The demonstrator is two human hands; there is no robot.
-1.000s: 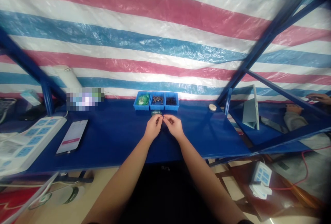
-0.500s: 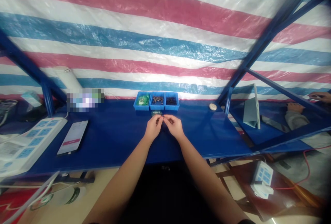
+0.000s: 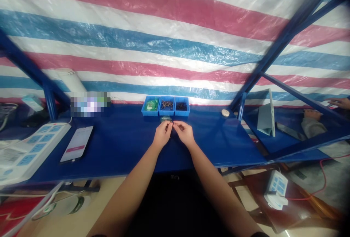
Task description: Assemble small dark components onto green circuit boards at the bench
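Over the middle of the blue table, my left hand (image 3: 163, 133) and my right hand (image 3: 184, 132) meet with their fingertips pinched together. Whatever sits between the fingers is too small and too covered to name. Just beyond the fingertips lies a small dark green packet (image 3: 165, 119), partly hidden by my left hand. Behind it three blue bins stand side by side: the left bin (image 3: 150, 113) holds green plastic bags, the middle bin (image 3: 166, 113) small brass-and-dark metal parts, and the right bin (image 3: 182, 113) small black parts.
A phone (image 3: 77, 144) and a large white power strip (image 3: 45, 149) lie on the left. Toward the right rests a round cream disc (image 3: 225, 113). Blue metal posts (image 3: 242, 106) frame the table. Past them are a propped tablet (image 3: 266, 115) and another person's hand (image 3: 312, 114).
My hands keep nearly the same pinched pose, with only slight finger movement. The view has shifted a little. Nothing on the table has visibly moved.
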